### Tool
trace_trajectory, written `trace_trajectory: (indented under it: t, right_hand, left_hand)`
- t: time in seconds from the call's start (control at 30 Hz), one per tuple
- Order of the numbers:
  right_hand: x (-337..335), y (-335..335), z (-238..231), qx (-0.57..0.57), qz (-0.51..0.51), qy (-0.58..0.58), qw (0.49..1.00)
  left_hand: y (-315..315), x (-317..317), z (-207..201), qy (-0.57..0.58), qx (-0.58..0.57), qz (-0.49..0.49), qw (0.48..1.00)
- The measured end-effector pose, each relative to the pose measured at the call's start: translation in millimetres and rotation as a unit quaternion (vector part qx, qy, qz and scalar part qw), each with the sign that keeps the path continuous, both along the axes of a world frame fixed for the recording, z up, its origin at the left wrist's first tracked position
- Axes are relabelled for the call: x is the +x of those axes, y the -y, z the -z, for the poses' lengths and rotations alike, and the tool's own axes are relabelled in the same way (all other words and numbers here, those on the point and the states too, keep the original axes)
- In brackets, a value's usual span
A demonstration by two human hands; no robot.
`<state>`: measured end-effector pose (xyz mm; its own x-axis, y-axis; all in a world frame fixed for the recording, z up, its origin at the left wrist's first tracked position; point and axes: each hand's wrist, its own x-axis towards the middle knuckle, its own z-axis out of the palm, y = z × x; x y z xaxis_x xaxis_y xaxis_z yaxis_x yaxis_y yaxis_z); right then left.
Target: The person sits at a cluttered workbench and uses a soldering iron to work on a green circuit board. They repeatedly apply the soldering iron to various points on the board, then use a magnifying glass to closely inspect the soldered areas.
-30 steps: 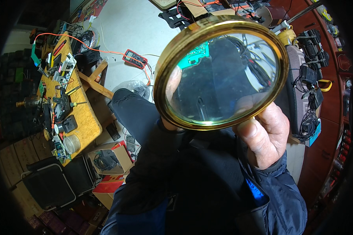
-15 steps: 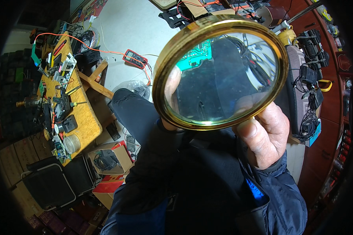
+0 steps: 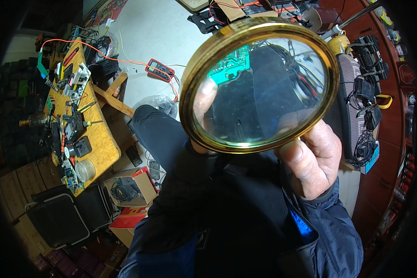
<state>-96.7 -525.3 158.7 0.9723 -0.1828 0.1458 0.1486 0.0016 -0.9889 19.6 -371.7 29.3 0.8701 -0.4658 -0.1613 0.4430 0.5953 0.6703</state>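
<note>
My right hand is closed on a large round magnifying glass with a gold-coloured rim, held up close and tilted. Its thumb and fingers pinch the lower right of the rim; a handle cannot be made out. Through the lens I see my left hand, its thumb against the lower left corner of a green circuit board. Only part of the board shows, with rows of solder points and small parts. The rest of the left hand is hidden behind the rim.
To the left stands a yellow wooden bench crowded with tools, boards and a clear round tub. A red multimeter with an orange lead lies on the pale surface beyond. Open cardboard boxes sit below; chargers and cables pile up at right.
The circuit board and left thumb have shifted very slightly behind the lens. The magnifying glass and my right hand stay almost still.
</note>
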Motion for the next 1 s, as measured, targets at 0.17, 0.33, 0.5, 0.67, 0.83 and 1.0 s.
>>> trace_trajectory:
  t: [0.17,0.33,0.5,0.67,0.83,1.0]
  right_hand:
    - [0,-1,-1,0.008,0.0,-0.009,1.0]
    - [0,-2,-1,0.009,0.0,-0.009,1.0]
    - [-1,-2,-1,0.005,-0.001,-0.012,1.0]
    - [-2,-3,-2,0.011,-0.001,-0.017,1.0]
    - [-1,-3,-2,0.001,-0.002,-0.01,1.0]
    - [-1,-3,-3,-0.005,-0.003,-0.01,1.0]
  left_hand:
    - [-2,0,16,0.067,0.032,-0.031,0.997]
    - [-2,2,27,0.097,0.053,-0.042,0.993]
    - [-7,3,21,-0.001,-0.004,0.037,0.999]
    - [-7,2,9,-0.018,-0.024,0.054,0.998]
    - [-7,1,-2,-0.023,-0.03,0.063,0.997]
    - [-6,0,-14,-0.026,-0.04,0.068,0.997]
